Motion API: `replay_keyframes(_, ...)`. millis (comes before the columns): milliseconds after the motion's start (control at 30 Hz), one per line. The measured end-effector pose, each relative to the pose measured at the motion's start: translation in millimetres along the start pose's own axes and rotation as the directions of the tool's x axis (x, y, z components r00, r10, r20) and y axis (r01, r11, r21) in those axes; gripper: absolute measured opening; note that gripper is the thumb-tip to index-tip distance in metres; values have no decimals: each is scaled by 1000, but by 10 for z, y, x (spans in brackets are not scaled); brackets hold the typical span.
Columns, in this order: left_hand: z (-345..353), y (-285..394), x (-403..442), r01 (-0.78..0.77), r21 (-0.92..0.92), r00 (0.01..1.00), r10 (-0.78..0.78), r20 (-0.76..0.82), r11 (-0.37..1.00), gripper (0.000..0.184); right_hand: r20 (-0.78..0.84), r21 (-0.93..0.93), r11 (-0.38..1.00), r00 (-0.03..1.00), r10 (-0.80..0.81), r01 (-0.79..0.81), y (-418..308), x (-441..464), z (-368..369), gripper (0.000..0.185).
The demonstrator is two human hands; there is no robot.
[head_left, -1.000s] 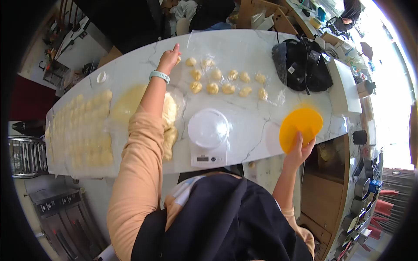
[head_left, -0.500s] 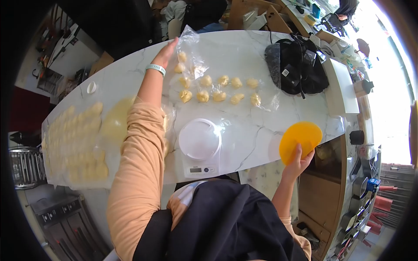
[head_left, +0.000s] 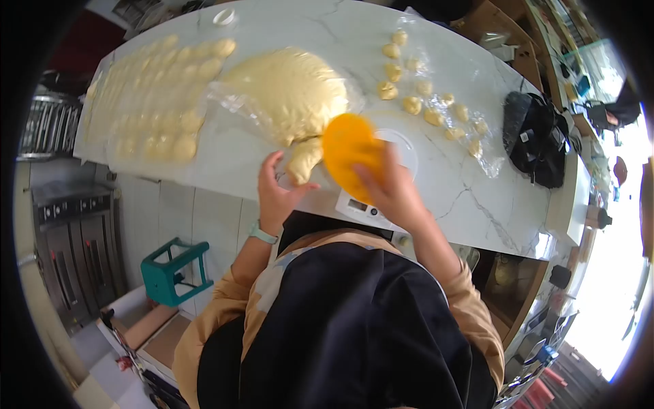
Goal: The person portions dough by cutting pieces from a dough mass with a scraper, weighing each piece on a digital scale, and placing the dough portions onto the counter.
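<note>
My right hand holds a round yellow-orange scraper by its face, slightly blurred, beside the neck of the dough. A large pale dough mass lies partly under clear plastic, and a narrower dough piece sticks out toward me. My left hand is spread around the near end of that piece, thumb and fingers apart. The white kitchen scale sits partly hidden under my right hand and the scraper. Small dough balls lie on and under clear plastic beyond it.
Rows of dough pieces under plastic cover the table's left part. A white ring-shaped item is at the far edge. On the right lie a black bag and a white box. A green stool stands on the floor.
The view has swung left. My left hand has come back from the far dough balls to the dough piece. My right hand has brought the scraper from the right to the dough.
</note>
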State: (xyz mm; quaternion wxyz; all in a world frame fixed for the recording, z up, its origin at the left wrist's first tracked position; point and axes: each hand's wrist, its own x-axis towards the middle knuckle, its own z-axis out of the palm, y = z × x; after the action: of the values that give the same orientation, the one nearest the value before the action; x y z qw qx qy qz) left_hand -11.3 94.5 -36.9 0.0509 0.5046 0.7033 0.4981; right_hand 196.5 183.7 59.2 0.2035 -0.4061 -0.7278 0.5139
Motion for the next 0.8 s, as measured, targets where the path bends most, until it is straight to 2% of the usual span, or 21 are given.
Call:
replay_keyframes(33,-17,15,-90,29,16,999,-30,22,999,40,100,-170,973,985,-142,157,44,176,196,40)
replay_keyframes(100,-45,-141,-214,43,14,992,-44,116,999,41,289,-277,925,940,-179,261,-108,532,450,38)
replay_keyframes(133,-93,-136,-237,142,-47,984,-135,118,989,37,361,-345,880,912,-198,327,-116,731,581,38)
replay_keyframes(167,-113,-150,-264,134,-55,987,-128,102,989,35,430,-406,824,878,-210,395,-122,836,701,38)
replay_keyframes(267,-189,-196,-319,92,-55,992,-87,96,994,30,519,-472,745,832,-197,471,-97,870,1016,35)
replay_keyframes(333,-249,-186,-281,30,-29,990,-26,136,999,29,361,-425,716,829,-427,553,143,632,1145,41)
replay_keyframes(367,-269,-178,-300,116,-68,983,-105,149,991,29,271,-411,692,804,-529,593,300,487,1185,43)
replay_keyframes(400,-296,-161,-339,200,-109,968,-179,174,974,29,145,-359,726,804,-577,586,456,372,1207,40)
replay_keyframes(433,-282,-142,-306,271,-150,951,-239,197,951,29,87,-389,761,843,-531,519,540,311,1142,36)
replay_keyframes(500,-232,3,-209,336,-353,935,-265,234,873,26,-46,-426,832,910,-412,355,676,152,972,28)
replay_keyframes(533,-174,83,-184,371,-448,925,-279,258,814,26,-218,-288,910,904,-367,300,590,133,825,29)
replay_keyframes(567,-84,109,-153,400,-486,907,-260,330,777,28,-379,-132,957,878,-291,260,488,130,654,30)
replay_keyframes(633,131,195,23,454,-552,863,-190,469,700,33,-620,-224,923,686,-382,312,458,139,304,34)
replay_keyframes(667,231,315,92,517,-591,817,-151,556,620,50,-695,-137,937,643,-321,321,397,85,146,37)
replay_keyframes(700,332,421,133,556,-626,792,-119,599,547,52,-761,-48,941,598,-251,335,351,22,14,39)
replay_keyframes(767,503,600,172,636,-666,737,-50,674,390,55,-833,-152,951,482,-270,270,501,-118,-224,39)
replay_keyframes(800,500,638,191,713,-562,645,-75,761,420,54,-861,-198,953,424,-282,231,544,-187,-328,39)
